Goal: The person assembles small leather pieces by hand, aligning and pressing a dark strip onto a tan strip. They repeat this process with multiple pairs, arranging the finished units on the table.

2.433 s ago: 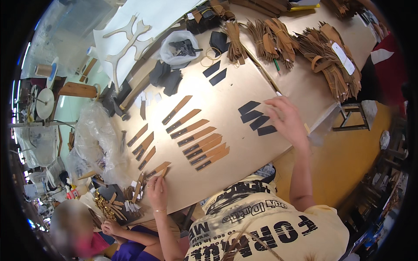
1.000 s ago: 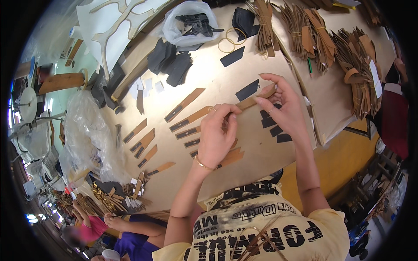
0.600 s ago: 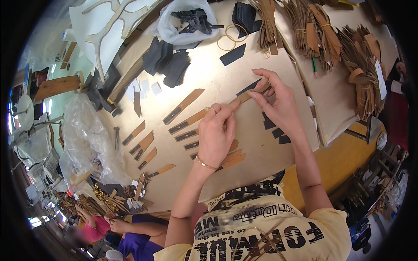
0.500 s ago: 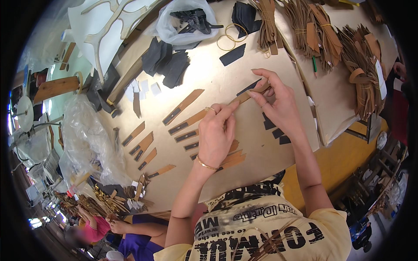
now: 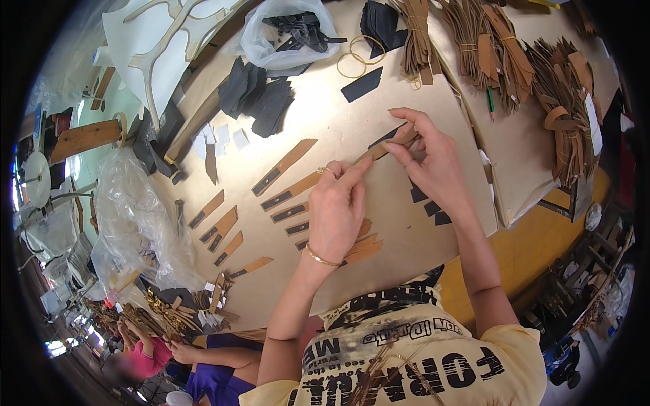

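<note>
Both my hands meet over a long tan leather strip (image 5: 387,147) lying on the brown board (image 5: 352,122). My left hand (image 5: 337,211) presses its fingertips on the strip's near end. My right hand (image 5: 433,161) pinches the strip's far end, where a black patch (image 5: 383,136) sits against it. Rows of similar tan strips with black patches (image 5: 284,166) lie to the left of my hands. More tan strips (image 5: 362,247) and black patches (image 5: 430,203) lie partly under my wrists.
Bundles of tan leather pieces (image 5: 562,95) lie at the upper right. A clear bag with black pieces (image 5: 288,34), rubber bands (image 5: 359,54) and dark cut-outs (image 5: 261,95) sit at the far side. Crumpled plastic (image 5: 135,216) is at the left. Another person (image 5: 145,355) sits at the lower left.
My right hand left the black patches and lifted a strip. My left hand came up from the board's lower left edge, and both hands laid the strip down on the board.
</note>
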